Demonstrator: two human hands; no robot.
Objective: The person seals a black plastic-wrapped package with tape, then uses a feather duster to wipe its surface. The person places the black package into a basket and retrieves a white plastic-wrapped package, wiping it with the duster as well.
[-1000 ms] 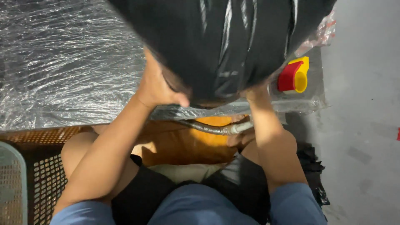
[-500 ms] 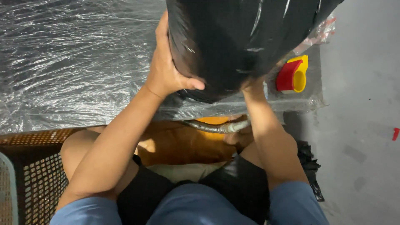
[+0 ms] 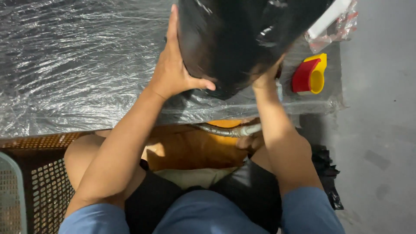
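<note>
Black bag (image 3: 242,39): 1 | hands: 2, left (image 3: 173,73), right (image 3: 265,77) | red-yellow tool (image 3: 308,74): 1

Head camera looks steeply down, close over the plastic-covered table (image 3: 78,65).

Plastic-wrapped table (image 3: 73,65) under black bag (image 3: 234,39), red-yellow tool (image 3: 308,74).

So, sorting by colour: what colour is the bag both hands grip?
Glossy black bag, seen in the head view.
</note>
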